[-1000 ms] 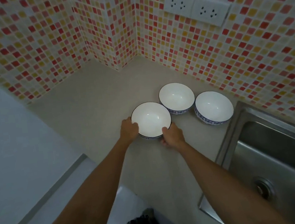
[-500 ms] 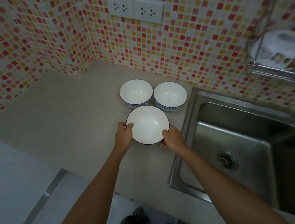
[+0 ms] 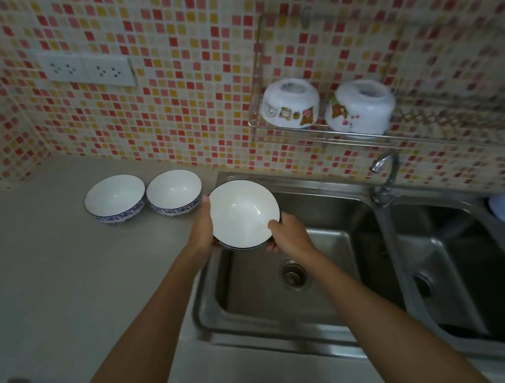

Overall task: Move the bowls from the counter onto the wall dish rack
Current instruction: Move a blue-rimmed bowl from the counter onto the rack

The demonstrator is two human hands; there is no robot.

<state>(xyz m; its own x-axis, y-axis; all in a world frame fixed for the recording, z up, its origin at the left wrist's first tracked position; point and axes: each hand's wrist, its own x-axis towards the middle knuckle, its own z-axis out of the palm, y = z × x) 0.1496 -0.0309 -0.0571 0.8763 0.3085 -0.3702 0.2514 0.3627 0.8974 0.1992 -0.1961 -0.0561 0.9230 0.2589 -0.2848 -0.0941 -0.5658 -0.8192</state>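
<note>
The white bowl (image 3: pixel 244 212), blue-rimmed and upright, is in the air above the sink's (image 3: pixel 314 196) left edge, left hand (image 3: pixel 200 225) and right hand (image 3: pixel 287 234) clasping opposite sides of its rim. This looks like the carry step; next it needs lifting to the wall dish rack (image 3: pixel 348 134) above the sink, probably flipped like the two cartoon-printed bowls (image 3: pixel 290 103) there. Two more blue-patterned bowls (image 3: pixel 115 197) wait on the counter (image 3: pixel 65 275) left of the sink.

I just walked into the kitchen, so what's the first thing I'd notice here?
Two hands, left hand and right hand, hold a white bowl over the sink. Two more blue-patterned bowls sit on the counter to the left. Up on the wall rack, two cartoon bowls rest upside down.
</note>
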